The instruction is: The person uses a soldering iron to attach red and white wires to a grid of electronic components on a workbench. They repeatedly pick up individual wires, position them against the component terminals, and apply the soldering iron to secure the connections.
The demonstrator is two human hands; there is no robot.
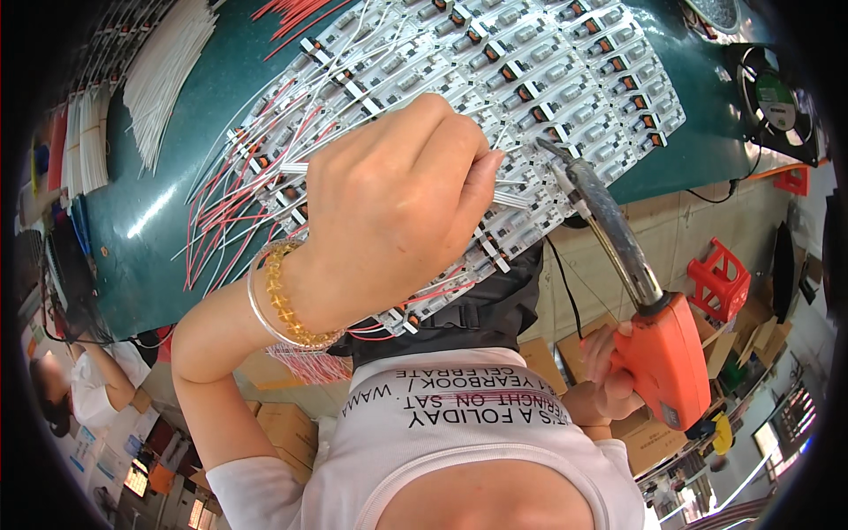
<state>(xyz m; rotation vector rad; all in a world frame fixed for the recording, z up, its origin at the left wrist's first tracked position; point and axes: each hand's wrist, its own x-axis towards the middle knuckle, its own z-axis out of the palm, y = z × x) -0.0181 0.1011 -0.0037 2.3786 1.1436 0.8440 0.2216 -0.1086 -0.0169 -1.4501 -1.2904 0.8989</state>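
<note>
A large panel of white circuit boards (565, 93), set with rows of black and orange parts, lies before me and reaches past the table's near edge. Over its middle is my left hand (402, 190), fingers pinched on a bundle of white wires (512, 200) that juts out on both sides of the fist. Red and white wires (221, 212) fan out from the panel's left part. My right hand (611, 371) grips an orange soldering gun (671, 358). Its tip (546, 144) is over the boards, right of my left fingers; whether it touches cannot be made out.
Bundles of white wire (168, 79) and red wires (296, 18) lie on the green table (132, 256). A black fan (777, 104) stands at the right. Below are a red stool (717, 278) and cardboard boxes (287, 428). Another person (102, 384) sits at the far left.
</note>
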